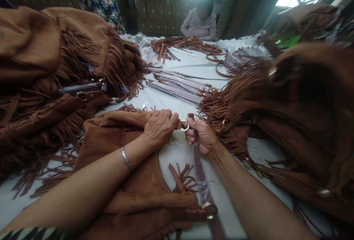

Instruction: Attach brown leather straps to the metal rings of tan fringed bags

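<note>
A brown suede bag [124, 181] with fringe lies in front of me, its zip edge facing right. My left hand [162, 127] is closed around the bag's upper corner, close to a metal ring [184, 125] fixed there. My right hand [201, 136] pinches a strap [199, 166] with thin plastic wrap on it, right beside that ring. The strap runs down toward a second ring [209, 210] at the bag's lower corner. A fringe tassel [182, 179] rests between the strap and the bag.
Fringed brown bags are heaped on the left [83, 48] and right [298, 122]. Plastic-wrapped straps [177, 86] lie mid-table, with loose brown straps [188, 44] farther back. A person [200, 22] sits across the table; another in a floral top [101, 2] stands at the left.
</note>
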The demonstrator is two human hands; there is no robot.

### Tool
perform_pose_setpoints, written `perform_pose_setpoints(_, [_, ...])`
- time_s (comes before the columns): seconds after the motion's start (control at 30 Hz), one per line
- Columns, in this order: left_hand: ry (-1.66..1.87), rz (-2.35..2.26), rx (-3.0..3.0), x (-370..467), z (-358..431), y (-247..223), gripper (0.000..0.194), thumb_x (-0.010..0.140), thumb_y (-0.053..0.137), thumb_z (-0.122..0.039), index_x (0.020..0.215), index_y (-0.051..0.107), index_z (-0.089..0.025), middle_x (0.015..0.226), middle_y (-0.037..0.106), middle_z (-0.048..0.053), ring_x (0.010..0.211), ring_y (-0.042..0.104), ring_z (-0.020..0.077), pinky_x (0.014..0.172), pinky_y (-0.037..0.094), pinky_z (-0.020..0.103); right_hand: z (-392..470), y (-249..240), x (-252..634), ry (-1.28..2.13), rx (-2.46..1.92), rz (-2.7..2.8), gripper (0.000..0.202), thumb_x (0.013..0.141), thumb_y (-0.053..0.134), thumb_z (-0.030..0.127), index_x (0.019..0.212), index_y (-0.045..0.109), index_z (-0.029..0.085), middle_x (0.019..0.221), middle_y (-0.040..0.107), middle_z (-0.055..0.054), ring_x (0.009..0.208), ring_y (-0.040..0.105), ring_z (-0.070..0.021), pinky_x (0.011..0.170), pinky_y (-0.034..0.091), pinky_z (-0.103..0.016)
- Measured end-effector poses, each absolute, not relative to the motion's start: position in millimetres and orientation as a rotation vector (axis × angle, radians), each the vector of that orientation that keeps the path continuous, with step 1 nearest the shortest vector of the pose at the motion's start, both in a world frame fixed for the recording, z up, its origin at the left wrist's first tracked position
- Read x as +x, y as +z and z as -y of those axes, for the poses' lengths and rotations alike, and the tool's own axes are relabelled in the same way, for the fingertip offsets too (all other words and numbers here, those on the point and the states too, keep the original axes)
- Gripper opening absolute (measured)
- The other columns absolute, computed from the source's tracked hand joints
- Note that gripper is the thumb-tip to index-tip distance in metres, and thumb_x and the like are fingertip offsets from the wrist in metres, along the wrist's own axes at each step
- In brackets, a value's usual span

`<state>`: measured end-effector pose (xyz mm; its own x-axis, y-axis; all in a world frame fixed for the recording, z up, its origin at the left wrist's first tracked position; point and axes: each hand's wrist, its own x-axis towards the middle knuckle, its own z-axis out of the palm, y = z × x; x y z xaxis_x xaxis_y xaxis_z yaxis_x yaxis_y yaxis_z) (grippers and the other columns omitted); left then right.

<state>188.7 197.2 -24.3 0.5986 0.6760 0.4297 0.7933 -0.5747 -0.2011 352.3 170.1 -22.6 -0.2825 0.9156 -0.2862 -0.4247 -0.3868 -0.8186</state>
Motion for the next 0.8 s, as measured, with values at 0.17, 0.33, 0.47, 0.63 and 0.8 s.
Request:
perform_pose_setpoints(0.17, [-0.451, 1.241, -2.438, 188, -200, -25, 0.019, 0.091, 0.035, -0.025, 0.088, 0.053, -0.018, 0.080, 0.052, 0.007, 0.075, 0.050, 0.0237, 0.070, 0.036, 0.035, -158, -25, 330, 1.383, -1.043, 0.846, 0.033, 0.073, 0.067, 0.045, 0.077, 0.050, 0.017, 0.048, 0.048, 0.008, 0.033, 0.041, -0.0043, 0.031, 0.034, -0.014])
perform_pose_setpoints(0.33, [-0.417, 1.183, -2.702, 180, -204, -16, 0.018, 0.085, 0.047, -0.031, 0.097, 0.053, -0.019, 0.089, 0.054, 0.006, 0.083, 0.051, 0.0228, 0.073, 0.039, 0.034, -155, -31, 321, 1.303, -1.041, 0.818, 0.032, 0.076, 0.064, 0.045, 0.079, 0.048, 0.017, 0.051, 0.049, 0.008, 0.035, 0.042, -0.0041, 0.032, 0.036, -0.014])
perform_pose_setpoints(0.47, [-0.483, 1.031, -2.912, 172, -206, -11, 0.044, 0.085, 0.045, -0.053, 0.113, 0.050, -0.020, 0.102, 0.055, 0.007, 0.094, 0.051, 0.0232, 0.081, 0.040, 0.034, -164, -27, 342, 1.592, -0.981, 0.891, 0.033, 0.074, 0.067, 0.043, 0.079, 0.048, 0.017, 0.049, 0.047, 0.009, 0.034, 0.039, -0.0035, 0.032, 0.035, -0.013])
perform_pose_setpoints(0.63, [-0.450, 0.988, -2.900, 171, -206, -11, 0.049, 0.089, 0.029, -0.058, 0.108, 0.056, -0.021, 0.092, 0.055, 0.006, 0.084, 0.051, 0.0205, 0.073, 0.038, 0.032, -170, -19, 362, 1.821, -0.949, 1.060, 0.032, 0.080, 0.061, 0.046, 0.076, 0.047, 0.017, 0.049, 0.047, 0.008, 0.033, 0.039, -0.0040, 0.033, 0.034, -0.014])
perform_pose_setpoints(0.8, [-0.488, 0.904, -2.991, 167, -206, -8, 0.054, 0.084, 0.034, -0.066, 0.106, 0.058, -0.023, 0.089, 0.054, 0.005, 0.081, 0.049, 0.0190, 0.072, 0.036, 0.031, -170, -15, 366, 1.891, -0.886, 1.042, 0.026, 0.085, 0.054, 0.042, 0.082, 0.046, 0.018, 0.049, 0.049, 0.007, 0.032, 0.035, -0.0053, 0.033, 0.034, -0.016])
